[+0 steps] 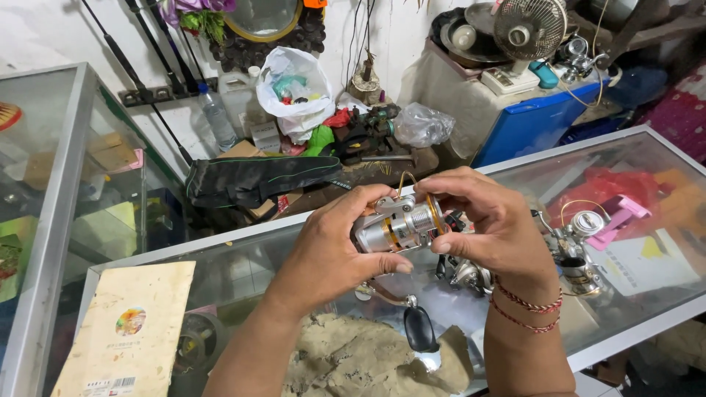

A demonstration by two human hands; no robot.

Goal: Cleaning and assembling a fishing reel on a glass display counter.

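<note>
- Left hand (331, 246): clamped around the body of the silver fishing reel (397, 226), held above the glass tabletop (257, 257).
- Right hand (489, 224): fingertips pinched on the reel's spool end.
- Black crank knob (421, 328): hangs below the reel.
- Risk: a slipping pinch could drop the reel onto the glass.

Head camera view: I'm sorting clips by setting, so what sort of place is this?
Probably a small fishing tackle or repair shop: both hands hold a fishing reel over a glass counter, more reels lie there, rods lean on the wall.
</note>
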